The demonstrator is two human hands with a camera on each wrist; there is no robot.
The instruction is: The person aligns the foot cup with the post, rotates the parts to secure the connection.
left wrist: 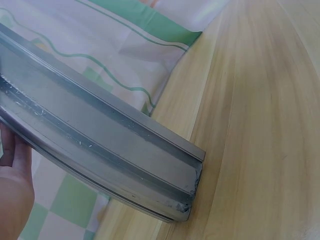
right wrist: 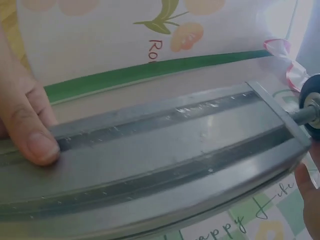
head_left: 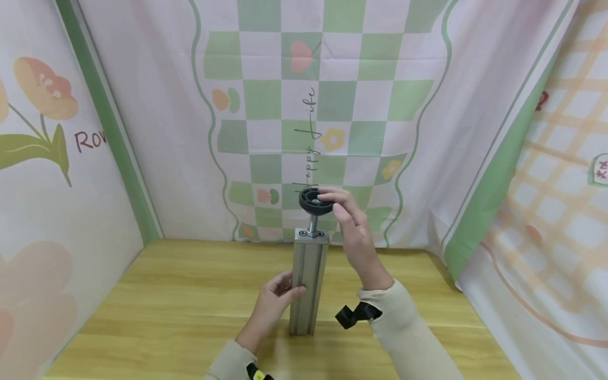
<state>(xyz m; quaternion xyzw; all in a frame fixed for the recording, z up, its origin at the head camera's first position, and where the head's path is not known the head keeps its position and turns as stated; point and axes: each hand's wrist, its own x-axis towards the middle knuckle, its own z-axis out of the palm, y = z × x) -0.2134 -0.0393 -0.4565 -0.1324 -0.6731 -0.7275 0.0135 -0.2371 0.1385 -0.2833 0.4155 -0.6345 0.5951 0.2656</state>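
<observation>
An aluminium profile [head_left: 306,287] stands upright on the wooden table, its long grooves facing me. From the plate on its top end rises a threaded stem [head_left: 313,224], which carries a black round levelling foot [head_left: 311,206]. My left hand [head_left: 273,301] grips the profile around its middle, thumb on the near face and fingers behind it. At the top, my right hand [head_left: 353,227] holds the levelling foot by its right rim with thumb and fingertips. In the right wrist view, the left thumb presses on the profile [right wrist: 150,155]. The profile's lower end [left wrist: 185,195] meets the table in the left wrist view.
The wooden table [head_left: 190,285] extends around the profile on both sides. Printed cloth hangs as a back wall [head_left: 266,100], with more cloth at the left [head_left: 62,211] and right [head_left: 546,221]. Both wrists wear black straps.
</observation>
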